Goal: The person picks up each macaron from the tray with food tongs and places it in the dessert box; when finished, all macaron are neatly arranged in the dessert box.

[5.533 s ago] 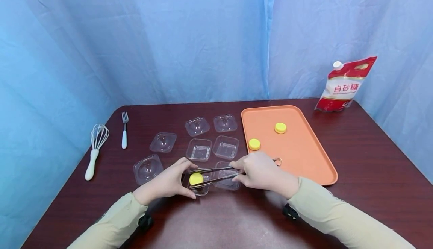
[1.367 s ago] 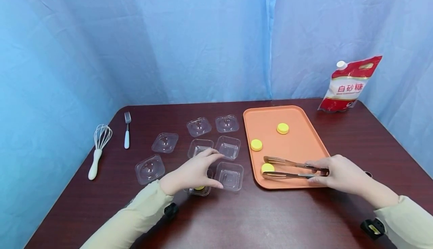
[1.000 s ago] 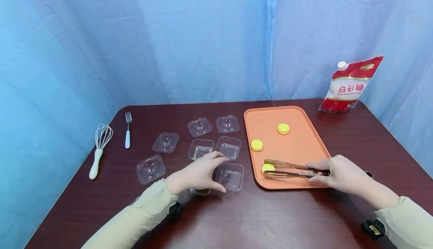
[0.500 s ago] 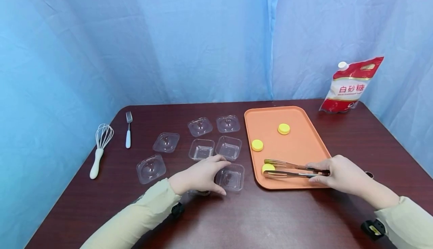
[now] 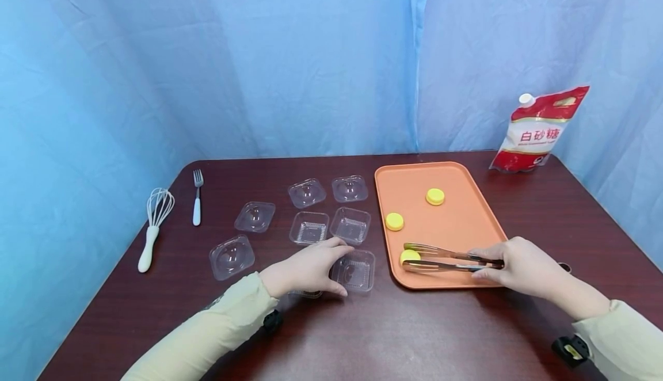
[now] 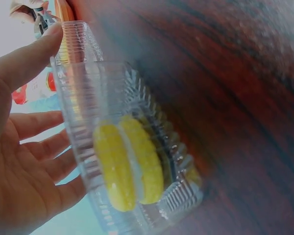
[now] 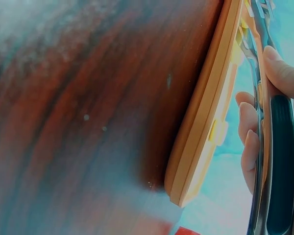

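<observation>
- Against the first frame, the right hand [image 5: 523, 266] and its tongs [image 5: 449, 252] have moved from the front left container [image 6: 112, 83] to the orange tray [image 5: 456, 225], and the left hand [image 5: 308, 269] has shifted to the front right container [image 5: 357, 273]; over the last half second both barely move.
- The front left container, mostly hidden beneath the left hand in the head view, holds a boxed macaron [image 6: 141, 166]: two rounded yellow shells with a pale filling between them.
- The front right container stands beside it; the left hand's thumb and bent fingers curve round its left part.
- Behind stand the back left container [image 5: 305, 231] and the back right container [image 5: 351, 228], both clear, with ribbed bottoms.
- The right hand is clamped on the tongs, whose arms lie on either side of the nearest macaron [image 5: 409, 257], near the tray's front left corner; I cannot tell whether they squeeze it.
- Also on the tray are the left macaron [image 5: 394, 221], near the left rim, and the rear macaron [image 5: 435, 197], both yellow and round.
- Four clear domed lids [image 5: 232, 258] lie on the counter [image 5: 393, 335] behind and left of the containers.
</observation>
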Action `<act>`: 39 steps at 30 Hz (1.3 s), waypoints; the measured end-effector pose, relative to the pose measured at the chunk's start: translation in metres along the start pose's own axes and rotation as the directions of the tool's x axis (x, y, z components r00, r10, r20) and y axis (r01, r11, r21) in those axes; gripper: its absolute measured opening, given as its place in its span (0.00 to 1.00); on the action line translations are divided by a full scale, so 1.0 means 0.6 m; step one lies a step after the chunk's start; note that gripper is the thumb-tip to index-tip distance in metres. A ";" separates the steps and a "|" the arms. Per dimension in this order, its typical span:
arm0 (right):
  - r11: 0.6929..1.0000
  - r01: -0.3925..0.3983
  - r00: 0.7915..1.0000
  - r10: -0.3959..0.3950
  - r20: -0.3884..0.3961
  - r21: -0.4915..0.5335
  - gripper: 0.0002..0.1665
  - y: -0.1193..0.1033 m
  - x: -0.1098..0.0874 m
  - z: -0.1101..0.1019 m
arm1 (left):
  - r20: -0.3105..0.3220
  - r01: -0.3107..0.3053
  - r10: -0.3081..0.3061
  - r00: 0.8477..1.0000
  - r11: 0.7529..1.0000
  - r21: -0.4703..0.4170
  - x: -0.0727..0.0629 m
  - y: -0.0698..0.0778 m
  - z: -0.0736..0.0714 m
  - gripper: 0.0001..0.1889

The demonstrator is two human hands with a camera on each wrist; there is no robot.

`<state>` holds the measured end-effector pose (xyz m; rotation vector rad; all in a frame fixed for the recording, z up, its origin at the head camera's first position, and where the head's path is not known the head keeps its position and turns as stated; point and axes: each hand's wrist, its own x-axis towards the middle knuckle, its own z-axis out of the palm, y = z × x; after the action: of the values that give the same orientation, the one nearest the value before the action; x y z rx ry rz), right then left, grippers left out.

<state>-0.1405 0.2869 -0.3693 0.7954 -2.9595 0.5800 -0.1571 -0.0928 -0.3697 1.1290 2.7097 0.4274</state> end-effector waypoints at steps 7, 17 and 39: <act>1.000 0.023 0.999 -0.023 -0.032 -0.022 0.19 -0.003 0.000 0.004 | 0.002 0.008 -0.008 1.000 0.999 -0.036 0.001 -0.002 0.003 0.41; 0.997 0.057 0.994 -0.062 -0.086 -0.061 0.20 -0.005 -0.002 0.009 | -0.003 0.015 -0.015 1.000 0.999 -0.048 0.002 -0.004 0.005 0.42; 0.994 0.069 0.984 -0.082 -0.160 -0.090 0.22 -0.012 0.003 0.000 | -0.022 0.017 -0.019 1.000 0.998 -0.063 0.003 -0.008 0.008 0.41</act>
<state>-0.1384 0.2800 -0.3667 0.8071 -2.7718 0.4879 -0.1604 -0.0938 -0.3760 1.0891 2.7032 0.5225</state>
